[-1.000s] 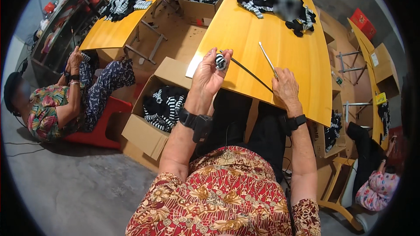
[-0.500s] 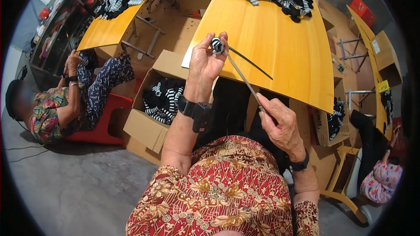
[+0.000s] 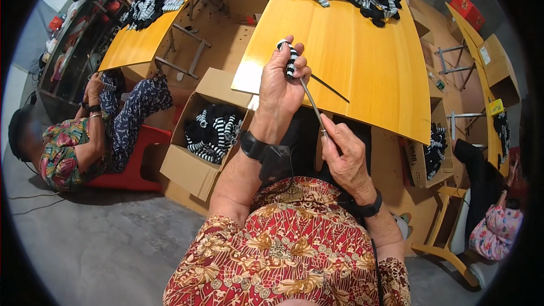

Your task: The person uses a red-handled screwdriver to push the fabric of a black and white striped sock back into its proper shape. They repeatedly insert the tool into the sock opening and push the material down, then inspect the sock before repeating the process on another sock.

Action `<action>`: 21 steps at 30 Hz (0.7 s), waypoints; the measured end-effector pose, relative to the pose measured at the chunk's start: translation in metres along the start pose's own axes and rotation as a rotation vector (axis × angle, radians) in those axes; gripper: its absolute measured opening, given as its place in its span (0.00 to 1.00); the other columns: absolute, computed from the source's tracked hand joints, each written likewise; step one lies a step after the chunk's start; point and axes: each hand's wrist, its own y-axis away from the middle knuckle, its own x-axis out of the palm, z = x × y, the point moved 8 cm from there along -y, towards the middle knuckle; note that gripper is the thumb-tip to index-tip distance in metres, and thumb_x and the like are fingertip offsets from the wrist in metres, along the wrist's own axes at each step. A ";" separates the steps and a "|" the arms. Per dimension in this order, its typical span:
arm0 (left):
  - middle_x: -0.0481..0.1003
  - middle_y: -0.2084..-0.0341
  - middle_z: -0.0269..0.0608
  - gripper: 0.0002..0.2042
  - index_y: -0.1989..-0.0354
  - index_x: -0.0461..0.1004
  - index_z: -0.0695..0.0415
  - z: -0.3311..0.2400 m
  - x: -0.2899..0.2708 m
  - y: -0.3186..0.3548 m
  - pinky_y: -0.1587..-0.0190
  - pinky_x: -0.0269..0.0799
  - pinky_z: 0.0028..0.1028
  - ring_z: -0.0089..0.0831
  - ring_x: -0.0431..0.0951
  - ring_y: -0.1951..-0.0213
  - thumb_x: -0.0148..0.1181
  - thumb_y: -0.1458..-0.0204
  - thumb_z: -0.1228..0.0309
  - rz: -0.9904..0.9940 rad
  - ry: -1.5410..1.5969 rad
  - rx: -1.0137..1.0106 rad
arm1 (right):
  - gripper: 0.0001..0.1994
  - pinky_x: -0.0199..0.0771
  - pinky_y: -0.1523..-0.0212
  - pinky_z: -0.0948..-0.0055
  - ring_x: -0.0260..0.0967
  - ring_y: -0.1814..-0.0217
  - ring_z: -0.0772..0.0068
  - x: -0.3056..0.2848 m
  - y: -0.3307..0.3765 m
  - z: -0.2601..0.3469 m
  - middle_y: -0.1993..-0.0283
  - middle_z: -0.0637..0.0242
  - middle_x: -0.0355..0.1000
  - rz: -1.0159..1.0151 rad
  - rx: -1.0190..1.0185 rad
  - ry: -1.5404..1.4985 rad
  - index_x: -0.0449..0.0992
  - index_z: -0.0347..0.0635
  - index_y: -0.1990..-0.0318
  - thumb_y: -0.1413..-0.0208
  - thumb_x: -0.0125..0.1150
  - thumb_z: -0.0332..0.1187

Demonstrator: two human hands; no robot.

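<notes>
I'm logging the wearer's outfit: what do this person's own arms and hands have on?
Both forearms are bare. The left hand has a black band with a boxy black device at the wrist; the right hand has a plain black wristband. Short sleeves are red with a cream floral print.

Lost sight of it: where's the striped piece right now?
In the head view, the striped piece sits in the left hand, raised over the near edge of the yellow table, above the rod.
</notes>
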 end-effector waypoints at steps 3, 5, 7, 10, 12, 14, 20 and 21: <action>0.71 0.66 0.39 0.14 0.48 0.64 0.59 0.005 0.022 0.004 0.79 0.55 0.16 0.17 0.58 0.80 0.46 0.36 0.64 0.020 -0.094 0.054 | 0.23 0.68 0.72 0.70 0.65 0.74 0.64 0.004 0.002 0.007 0.71 0.57 0.64 -0.110 -0.104 0.072 0.70 0.32 0.45 0.51 0.54 0.14; 0.69 0.70 0.34 0.16 0.47 0.63 0.56 0.008 0.039 0.008 0.80 0.51 0.15 0.15 0.55 0.82 0.46 0.35 0.60 0.033 -0.222 0.108 | 0.23 0.68 0.72 0.71 0.65 0.73 0.64 0.003 0.000 0.011 0.71 0.57 0.64 -0.153 -0.146 0.090 0.70 0.31 0.44 0.52 0.54 0.13; 0.67 0.73 0.32 0.16 0.48 0.62 0.54 0.009 0.054 0.012 0.81 0.51 0.15 0.14 0.55 0.84 0.47 0.36 0.57 0.040 -0.289 0.134 | 0.23 0.68 0.72 0.71 0.66 0.73 0.64 0.000 -0.003 0.017 0.71 0.57 0.64 -0.194 -0.178 0.096 0.70 0.31 0.44 0.51 0.54 0.13; 0.61 0.79 0.28 0.18 0.49 0.60 0.53 0.015 0.056 0.017 0.81 0.50 0.15 0.14 0.53 0.84 0.48 0.37 0.54 0.052 -0.404 0.113 | 0.22 0.68 0.72 0.72 0.66 0.73 0.66 -0.003 -0.005 0.022 0.71 0.58 0.64 -0.203 -0.173 0.058 0.70 0.31 0.45 0.50 0.53 0.13; 0.60 0.81 0.28 0.18 0.48 0.60 0.53 0.017 0.056 0.021 0.81 0.50 0.15 0.14 0.52 0.85 0.47 0.37 0.53 0.075 -0.437 0.082 | 0.21 0.67 0.73 0.74 0.65 0.73 0.69 -0.004 -0.004 0.016 0.71 0.59 0.63 -0.133 -0.053 -0.028 0.71 0.31 0.45 0.49 0.53 0.14; 0.59 0.81 0.28 0.20 0.45 0.61 0.54 0.023 0.049 0.021 0.80 0.49 0.16 0.14 0.52 0.84 0.43 0.36 0.52 0.133 -0.343 -0.024 | 0.21 0.66 0.74 0.75 0.65 0.74 0.73 -0.003 0.000 0.011 0.72 0.61 0.63 -0.096 0.015 -0.101 0.71 0.31 0.45 0.48 0.53 0.15; 0.66 0.77 0.35 0.23 0.44 0.63 0.59 0.021 0.055 0.019 0.72 0.64 0.25 0.24 0.66 0.77 0.43 0.36 0.52 -0.014 -0.132 -0.102 | 0.20 0.66 0.77 0.80 0.63 0.78 0.80 -0.005 0.001 0.003 0.73 0.68 0.63 -0.112 0.091 -0.299 0.71 0.33 0.44 0.46 0.51 0.15; 0.69 0.74 0.37 0.22 0.45 0.63 0.59 0.020 0.057 0.017 0.70 0.66 0.26 0.26 0.68 0.75 0.44 0.37 0.53 -0.133 -0.150 -0.081 | 0.20 0.66 0.77 0.80 0.63 0.78 0.81 -0.005 0.001 0.002 0.73 0.68 0.63 -0.115 0.085 -0.310 0.71 0.33 0.44 0.46 0.51 0.15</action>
